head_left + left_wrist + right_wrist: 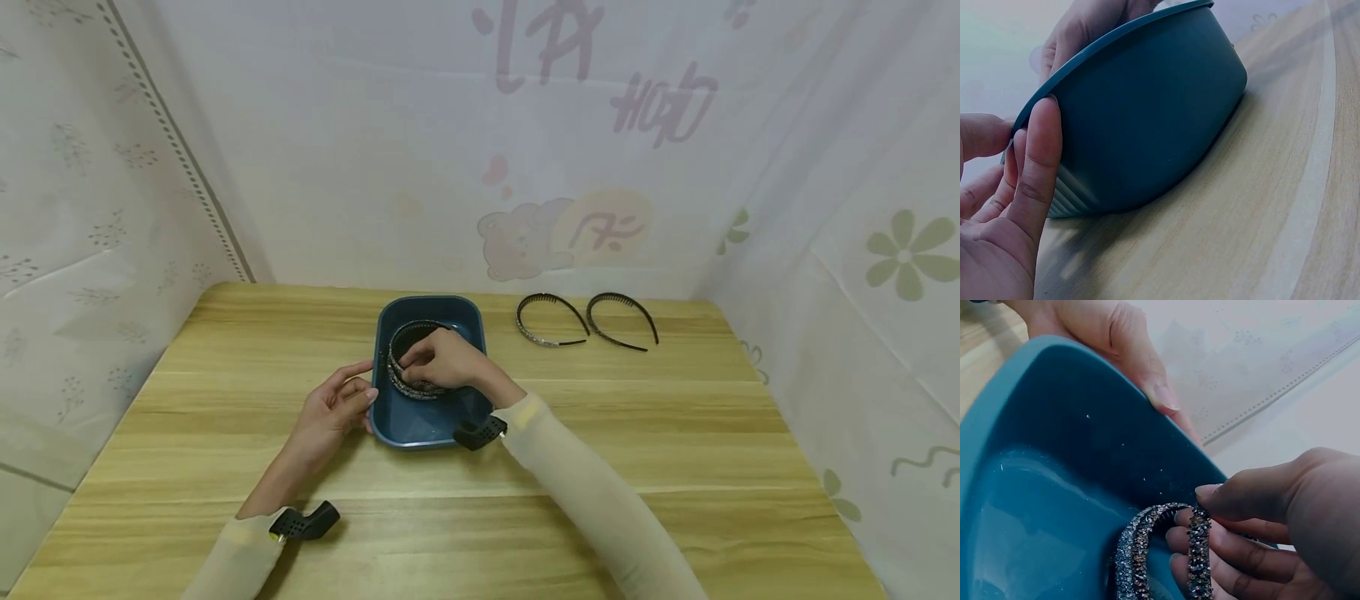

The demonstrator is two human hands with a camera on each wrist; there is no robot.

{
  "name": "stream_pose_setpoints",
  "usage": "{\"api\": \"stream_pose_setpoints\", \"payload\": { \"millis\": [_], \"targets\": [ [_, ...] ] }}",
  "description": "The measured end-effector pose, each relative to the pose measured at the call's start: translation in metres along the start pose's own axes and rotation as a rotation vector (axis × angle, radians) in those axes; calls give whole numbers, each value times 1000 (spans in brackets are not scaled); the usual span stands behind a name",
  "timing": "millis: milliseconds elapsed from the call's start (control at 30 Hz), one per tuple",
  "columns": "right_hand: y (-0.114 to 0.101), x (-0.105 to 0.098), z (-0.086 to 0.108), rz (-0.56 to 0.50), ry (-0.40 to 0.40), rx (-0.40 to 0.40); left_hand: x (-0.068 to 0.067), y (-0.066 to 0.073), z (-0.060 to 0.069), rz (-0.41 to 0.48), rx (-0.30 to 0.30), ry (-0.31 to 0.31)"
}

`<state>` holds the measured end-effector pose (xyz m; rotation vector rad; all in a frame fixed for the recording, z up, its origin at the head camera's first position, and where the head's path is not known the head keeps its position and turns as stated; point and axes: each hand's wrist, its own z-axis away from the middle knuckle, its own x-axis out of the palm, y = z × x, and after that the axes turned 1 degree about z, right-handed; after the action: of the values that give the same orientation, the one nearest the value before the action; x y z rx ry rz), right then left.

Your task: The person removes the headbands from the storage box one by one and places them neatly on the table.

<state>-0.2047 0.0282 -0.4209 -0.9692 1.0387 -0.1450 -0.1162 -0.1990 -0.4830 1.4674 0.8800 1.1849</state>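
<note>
The right hand's thumb and fingers pinch a glittery headband, which sits inside the blue tub, toward its left wall. Just beside the pinched band, also in the tub, a silver headband and a bronze-toned one stand close together. The left hand is outside the tub, its thumb and fingers partly spread, with tips touching the rim and the outer left wall. Small bright specks dot the tub's inner wall. Each arm wears a pale sleeve, and a black device sits at each wrist, the right one overlapping the tub's near right corner in the head view and the left one above the counter. Near the far edge of that wood-grain counter, right of the tub and apart from it, two more dark headbands lie side by side, the left one patterned with sparkle. Behind hangs a pale printed cloth.
</note>
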Motion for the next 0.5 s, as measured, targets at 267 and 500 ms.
{"api": "stream_pose_setpoints", "payload": {
  "millis": [267, 500],
  "targets": [
    [-1, -3, 10, -67, -1, -29, 0, 1, 0, -7, 0, -4],
    [-2, -6, 18, -93, -4, -48, 0, 0, 0, -16, 1, -2]
  ]
}}
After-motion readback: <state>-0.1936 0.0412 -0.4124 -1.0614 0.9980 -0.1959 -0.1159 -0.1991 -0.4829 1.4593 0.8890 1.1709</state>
